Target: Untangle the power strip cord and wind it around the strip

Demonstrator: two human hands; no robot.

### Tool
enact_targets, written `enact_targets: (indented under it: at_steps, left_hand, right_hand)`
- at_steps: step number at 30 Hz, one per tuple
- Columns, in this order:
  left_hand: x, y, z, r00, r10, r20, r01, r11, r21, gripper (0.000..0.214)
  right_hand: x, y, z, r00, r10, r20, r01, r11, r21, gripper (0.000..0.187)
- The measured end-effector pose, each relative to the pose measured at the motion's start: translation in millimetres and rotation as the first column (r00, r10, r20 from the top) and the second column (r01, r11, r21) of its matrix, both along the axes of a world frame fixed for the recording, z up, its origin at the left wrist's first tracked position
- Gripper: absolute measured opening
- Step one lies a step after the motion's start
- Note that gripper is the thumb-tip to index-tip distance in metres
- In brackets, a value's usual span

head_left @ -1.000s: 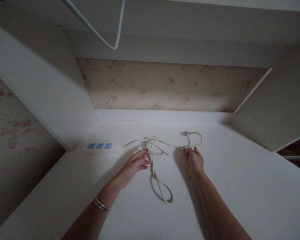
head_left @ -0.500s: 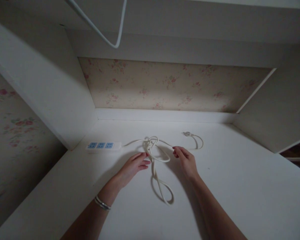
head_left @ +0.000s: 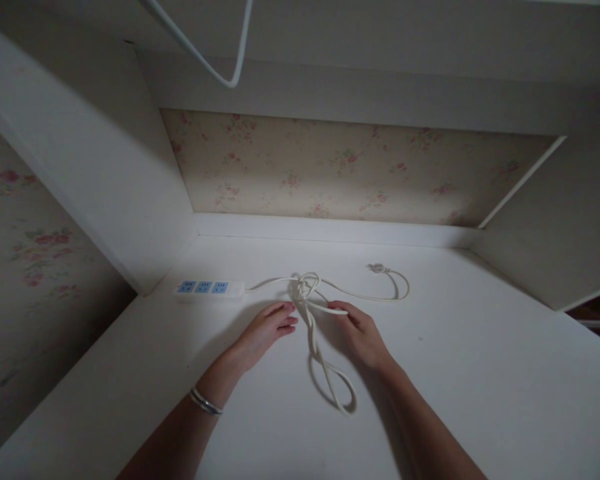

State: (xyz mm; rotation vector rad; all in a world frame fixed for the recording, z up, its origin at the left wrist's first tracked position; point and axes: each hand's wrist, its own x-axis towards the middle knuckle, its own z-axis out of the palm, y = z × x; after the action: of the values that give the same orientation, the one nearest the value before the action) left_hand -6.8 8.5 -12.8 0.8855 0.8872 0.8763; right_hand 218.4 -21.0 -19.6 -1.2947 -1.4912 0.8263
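Note:
A white power strip [head_left: 210, 290] with three blue sockets lies flat on the white surface. Its cream cord [head_left: 265, 285] runs right into a loose knot [head_left: 307, 287], with a twisted loop trailing toward me. From the knot's other side the cord curves on to a plug [head_left: 377, 268]. My left hand [head_left: 265, 333] is just below and left of the knot, fingers apart; whether its fingertips touch the cord I cannot tell. My right hand [head_left: 359, 333] has its fingers closed at a smaller loop right of the knot, the cord crossing over the index finger. Those fingertips are partly hidden.
White side panels [head_left: 145, 200] stand left and right of the surface [head_left: 260, 427], and a low ledge [head_left: 330, 228] runs along its back below floral wallpaper [head_left: 350, 173]. A bent white cable or rod [head_left: 230, 80] hangs overhead.
My right hand has left the cord stretch leading to the plug and moved left to the small loop by the knot. The trailing loop has shifted slightly right. My left hand stays nearly still.

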Motion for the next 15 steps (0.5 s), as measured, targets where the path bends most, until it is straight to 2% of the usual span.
enact_targets:
  at_steps: [3, 5, 8, 11, 15]
  left_hand:
    - [-0.3, -0.4, -0.6, 1.000, 0.000, -0.004, 0.000, 1.000, -0.004, 0.027]
    - [-0.5, -0.8, -0.6, 1.000, -0.024, -0.012, 0.024, 1.000, 0.007, 0.028]
    - [-0.7, -1.6, 0.9, 0.998, -0.065, -0.025, 0.066, 0.997, 0.025, 0.031]
    - [-0.7, -2.6, 3.8, 0.996, -0.081, -0.040, 0.082, 0.996, 0.030, 0.033]
    - [-0.4, -3.0, 5.8, 0.992, -0.120, -0.048, 0.123, 0.991, 0.044, 0.036]
  right_hand:
    - [0.4, 3.4, -4.6, 0.975, -0.067, -0.211, 0.054, 0.996, -0.071, 0.035]
    - [-1.3, 5.5, -7.3, 0.919, -0.094, -0.383, 0.054, 0.992, -0.115, 0.038]
    - [-6.1, 6.3, -7.2, 0.811, -0.053, -0.582, -0.044, 0.987, -0.152, 0.038]
    - [-10.8, 4.3, -2.5, 0.732, 0.016, -0.681, -0.159, 0.976, -0.148, 0.037]
    - [-13.7, 0.6, 3.1, 0.696, 0.044, -0.716, -0.219, 0.963, -0.154, 0.037]
